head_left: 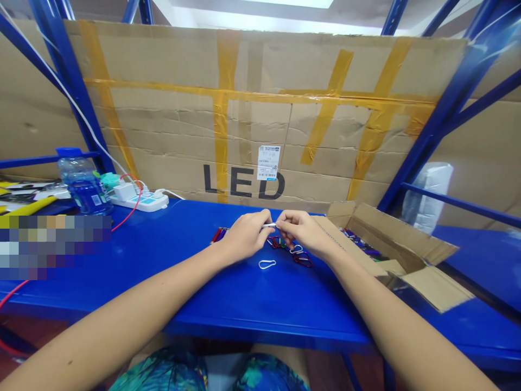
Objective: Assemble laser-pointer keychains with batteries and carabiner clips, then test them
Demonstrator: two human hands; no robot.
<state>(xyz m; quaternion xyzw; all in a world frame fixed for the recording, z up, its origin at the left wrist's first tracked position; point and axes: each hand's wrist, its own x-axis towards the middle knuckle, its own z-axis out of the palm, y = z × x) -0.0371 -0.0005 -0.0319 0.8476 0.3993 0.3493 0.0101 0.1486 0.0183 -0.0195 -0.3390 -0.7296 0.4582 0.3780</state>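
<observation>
Pinched together, left hand [244, 236] and right hand [303, 233] clamped on silver clip [268, 225], loose carabiner [267, 264] below, cardboard printed LED [244, 183] ahead

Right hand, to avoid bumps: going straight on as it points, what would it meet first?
The right hand would probably meet the slim silver metal piece first, then the left hand; depth is unclear.

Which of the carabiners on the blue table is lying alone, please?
The silver carabiner nearest the person: the other carabiners lie bunched together in a tangle.
</observation>
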